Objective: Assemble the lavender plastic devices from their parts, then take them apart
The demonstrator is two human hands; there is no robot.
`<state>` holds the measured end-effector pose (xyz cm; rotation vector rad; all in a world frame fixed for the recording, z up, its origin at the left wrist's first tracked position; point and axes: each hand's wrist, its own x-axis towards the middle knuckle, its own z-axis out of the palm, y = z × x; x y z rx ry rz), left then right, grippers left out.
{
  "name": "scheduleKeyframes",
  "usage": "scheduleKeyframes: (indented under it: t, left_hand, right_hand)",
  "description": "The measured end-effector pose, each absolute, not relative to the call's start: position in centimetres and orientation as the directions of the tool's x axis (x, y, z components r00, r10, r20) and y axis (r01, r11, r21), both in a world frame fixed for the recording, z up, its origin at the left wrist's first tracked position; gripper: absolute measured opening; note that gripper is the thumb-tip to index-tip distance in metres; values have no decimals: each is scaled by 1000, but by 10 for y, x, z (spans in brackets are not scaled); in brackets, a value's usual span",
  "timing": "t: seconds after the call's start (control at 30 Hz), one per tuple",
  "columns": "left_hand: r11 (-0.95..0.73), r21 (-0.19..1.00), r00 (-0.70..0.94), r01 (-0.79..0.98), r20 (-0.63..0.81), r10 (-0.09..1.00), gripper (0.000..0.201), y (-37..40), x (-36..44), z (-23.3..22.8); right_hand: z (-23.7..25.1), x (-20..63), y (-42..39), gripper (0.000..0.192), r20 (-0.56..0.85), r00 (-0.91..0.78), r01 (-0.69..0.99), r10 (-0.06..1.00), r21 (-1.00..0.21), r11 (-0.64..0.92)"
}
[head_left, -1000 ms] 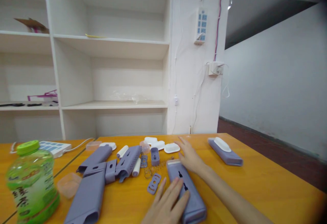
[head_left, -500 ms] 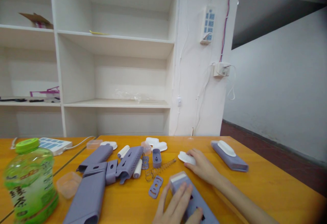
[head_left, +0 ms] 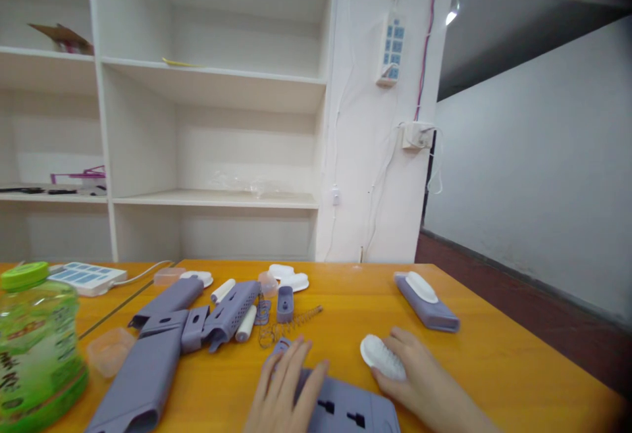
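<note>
My left hand point(head_left: 284, 390) lies flat, fingers spread, on a long purple plastic housing point(head_left: 345, 410) with dark slots, at the near edge of the orange table point(head_left: 494, 354). My right hand point(head_left: 419, 380) holds a white ridged oval cap point(head_left: 381, 356) between thumb and fingers, just right of the housing's far end. A small purple slotted piece is partly hidden under my left fingers.
Several purple housings point(head_left: 162, 328), white rollers point(head_left: 245, 323), a metal spring point(head_left: 291, 325) and white caps point(head_left: 289, 276) lie mid-table. An assembled purple unit with a white cap point(head_left: 425, 299) sits to the right. A green bottle point(head_left: 34, 347) stands at the left, white shelves point(head_left: 212, 91) behind.
My right hand picked up the white oval cap from the far group and drew it toward me. The purple housing under my left hand slid nearer and turned.
</note>
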<state>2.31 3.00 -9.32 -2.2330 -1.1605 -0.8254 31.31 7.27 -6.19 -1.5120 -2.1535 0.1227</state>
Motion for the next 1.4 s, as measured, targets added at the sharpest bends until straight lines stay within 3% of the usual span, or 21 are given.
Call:
scheduleKeyframes:
  t: [0.07, 0.23, 0.33, 0.43, 0.53, 0.73, 0.9, 1.1, 1.4]
  left_hand:
    - [-630, -166, 578, 759, 617, 534, 48, 36, 12, -92]
    - [-672, -35, 576, 740, 549, 606, 58, 31, 9, -93]
    - [-679, -6, 561, 734, 569, 602, 61, 24, 13, -95]
    - [-674, 11, 542, 738, 586, 603, 64, 20, 14, -97]
    - [-663, 22, 528, 749, 586, 615, 63, 20, 14, -95]
    - [-676, 76, 552, 733, 514, 656, 53, 19, 15, -87]
    - [-685, 103, 550, 721, 515, 657, 58, 17, 15, -82]
    - [-688, 80, 547, 721, 544, 637, 63, 17, 14, -86]
    - [-670, 82, 549, 738, 504, 666, 56, 18, 15, -86]
  right_hand:
    - [-57, 315, 67, 29, 353, -264, 851, 898, -352, 389]
    - [-44, 309, 46, 43, 439, -220, 808, 871, -418, 415]
    - [-35, 294, 31, 47, 472, -376, 723, 798, -389, 571]
    - [-23, 281, 22, 46, 488, -582, 593, 650, -292, 750]
    - [-18, 276, 20, 45, 509, -642, 545, 573, -223, 808]
    - [-28, 271, 20, 49, 557, -591, 556, 583, -243, 795]
    - [-33, 265, 16, 48, 567, -557, 531, 608, -320, 785]
    - [-28, 264, 13, 45, 574, -531, 540, 623, -337, 772]
    - [-31, 265, 16, 44, 563, -532, 492, 633, -403, 772]
